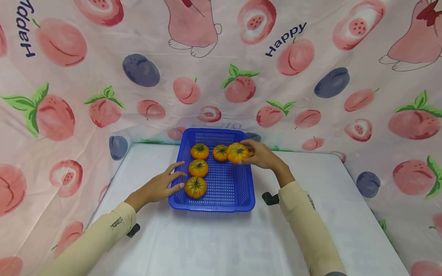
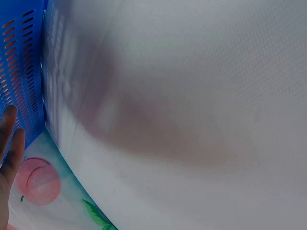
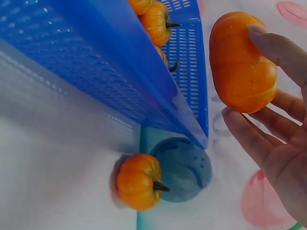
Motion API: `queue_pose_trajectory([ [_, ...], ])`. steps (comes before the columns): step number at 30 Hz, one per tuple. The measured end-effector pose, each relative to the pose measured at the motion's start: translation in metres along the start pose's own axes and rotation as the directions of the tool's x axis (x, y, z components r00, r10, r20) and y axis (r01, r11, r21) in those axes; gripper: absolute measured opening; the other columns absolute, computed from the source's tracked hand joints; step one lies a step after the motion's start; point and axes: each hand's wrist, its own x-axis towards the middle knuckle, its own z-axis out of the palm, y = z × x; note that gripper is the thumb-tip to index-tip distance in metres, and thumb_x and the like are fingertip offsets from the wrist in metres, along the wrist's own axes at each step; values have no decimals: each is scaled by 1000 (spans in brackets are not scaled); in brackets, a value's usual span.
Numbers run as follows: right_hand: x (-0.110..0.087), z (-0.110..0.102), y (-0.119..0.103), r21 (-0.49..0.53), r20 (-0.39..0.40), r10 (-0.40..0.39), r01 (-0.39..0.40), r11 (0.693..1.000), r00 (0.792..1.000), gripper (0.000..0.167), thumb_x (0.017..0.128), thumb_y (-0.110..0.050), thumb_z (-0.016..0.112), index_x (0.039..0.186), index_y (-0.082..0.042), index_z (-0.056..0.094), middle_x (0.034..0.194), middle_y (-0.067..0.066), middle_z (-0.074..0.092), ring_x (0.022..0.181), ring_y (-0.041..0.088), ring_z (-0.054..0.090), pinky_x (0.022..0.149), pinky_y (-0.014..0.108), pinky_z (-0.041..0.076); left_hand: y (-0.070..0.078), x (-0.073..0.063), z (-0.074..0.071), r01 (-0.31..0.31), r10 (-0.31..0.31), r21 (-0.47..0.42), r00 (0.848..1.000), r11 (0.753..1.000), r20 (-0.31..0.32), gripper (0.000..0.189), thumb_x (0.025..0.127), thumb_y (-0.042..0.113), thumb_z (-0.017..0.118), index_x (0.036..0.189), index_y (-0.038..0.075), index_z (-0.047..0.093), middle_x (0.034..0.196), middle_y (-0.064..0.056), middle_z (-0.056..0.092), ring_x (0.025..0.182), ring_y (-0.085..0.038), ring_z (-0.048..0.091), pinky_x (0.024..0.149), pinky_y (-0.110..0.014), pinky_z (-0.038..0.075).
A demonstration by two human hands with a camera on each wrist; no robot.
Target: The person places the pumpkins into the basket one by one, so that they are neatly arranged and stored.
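A small orange pumpkin is gripped between the thumb and fingers of my right hand, above the back right of a blue plastic basket. In the right wrist view this pumpkin is held clear of the basket rim. Several similar pumpkins lie inside, in a column along the left side and one at the back middle. My left hand is at the basket's left rim with fingers spread, holding nothing; its fingertips are close to the front left pumpkin. Whether they touch it I cannot tell.
Outside the basket's right wall, another pumpkin sits on the white table, mostly hidden by the right hand in the head view. A fruit-printed cloth hangs behind and around the table. Black pieces show beside both sleeves.
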Motion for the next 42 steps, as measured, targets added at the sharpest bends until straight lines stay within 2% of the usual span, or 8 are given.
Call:
queue_pose_trajectory([
  [6, 10, 7, 3, 10, 13, -3, 3, 1000, 1000, 75, 84, -32, 81, 146, -8, 47, 142, 17, 54, 127, 39, 55, 103, 52, 51, 0, 0, 1, 3, -3, 0, 1000, 1000, 1, 52, 102, 51, 48, 141, 19, 55, 167, -5, 18, 130, -43, 54, 101, -62, 48],
  [14, 23, 17, 5, -39, 50, 29, -27, 999, 998, 73, 82, -34, 82, 142, -8, 50, 139, 16, 55, 123, 34, 56, 106, 50, 49, 0, -1, 2, 4, -4, 7, 1000, 1000, -4, 51, 102, 51, 48, 141, 19, 55, 167, -5, 17, 129, -43, 55, 101, -62, 49],
  [22, 35, 24, -3, -127, 86, 90, -79, 989, 992, 80, 81, -42, 81, 148, -13, 48, 148, 14, 50, 131, 34, 50, 112, 54, 42, -1, 0, 3, 3, -3, 3, 1000, 1000, -6, 51, 102, 51, 49, 141, 19, 56, 167, -4, 18, 130, -43, 55, 101, -62, 49],
  [30, 42, 33, -9, -80, 137, 103, -93, 992, 985, 78, 82, -35, 81, 149, -13, 47, 148, 13, 50, 132, 33, 50, 114, 53, 41, -2, 0, 3, -2, 2, 1, 1000, 1000, -10, 51, 101, 50, 50, 141, 18, 56, 167, -4, 18, 129, -43, 55, 101, -62, 49],
  [36, 49, 42, -9, -88, 173, 110, -96, 991, 979, 76, 83, -33, 81, 148, -14, 47, 150, 13, 50, 135, 32, 48, 116, 52, 38, -2, 0, 3, -4, 3, -4, 1000, 1000, -13, 52, 101, 51, 49, 140, 18, 56, 167, -5, 18, 128, -43, 56, 100, -62, 50],
  [42, 55, 51, -8, -130, 246, 128, -99, 987, 961, 74, 82, -28, 82, 145, -10, 48, 146, 18, 51, 135, 35, 47, 116, 51, 38, -2, -1, 3, -3, 3, -1, 1000, 1000, -14, 51, 102, 50, 49, 140, 18, 57, 167, -4, 19, 127, -43, 57, 100, -62, 50],
])
